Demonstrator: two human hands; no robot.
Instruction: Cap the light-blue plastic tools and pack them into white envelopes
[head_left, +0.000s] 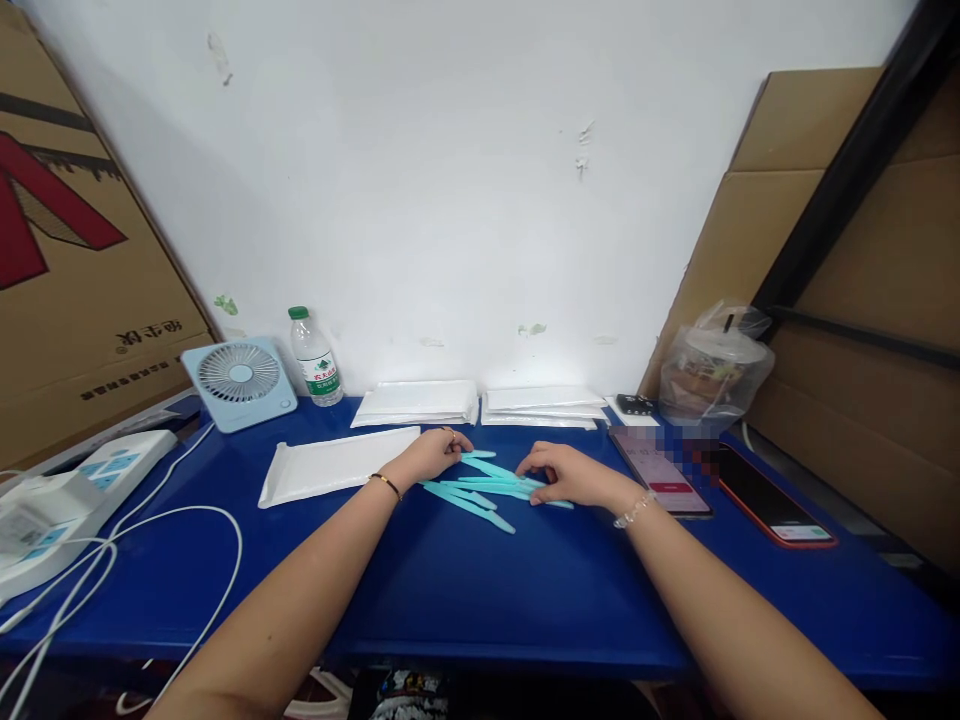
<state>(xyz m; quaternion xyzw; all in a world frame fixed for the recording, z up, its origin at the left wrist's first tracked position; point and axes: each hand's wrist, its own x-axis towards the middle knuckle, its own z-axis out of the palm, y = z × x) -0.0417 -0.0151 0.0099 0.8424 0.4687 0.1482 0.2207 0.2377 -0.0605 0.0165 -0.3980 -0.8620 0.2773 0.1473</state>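
1. The turquoise strips (480, 490) lie in a loose, crossed pile flat on the blue table (480, 600), near its middle and directly between the two hands.
2. The left hand (431, 455) rests on the table at the pile's upper left. Its fingers are drawn together and their tips touch the topmost strip. Whether they pinch it cannot be told.
3. The right hand (566, 475) lies palm down over the right end of the pile with its fingers bent. Several strip ends run under it, and one pokes out on its near side. Whether it grips any strip is hidden.
4. The longest strips fan out from the pile towards the near edge of the table, clear of both hands.
5. A flat white pouch (337, 465) lies just left of the left hand, its corner close to the wrist.
6. Behind the hands, two low stacks of white pouches (420, 402) sit side by side against the wall.
7. To the right, a phone with a lit screen (660, 470) lies near the right wrist, and a second phone in a red case (776, 495) lies beyond it.
8. A clear bag with a cup inside (712, 365) stands at the back right corner.
9. At the back left stand a small blue fan (240, 382) and a water bottle (315, 358). A white power strip (67, 490) with trailing white cables (187, 520) lies at the left edge.
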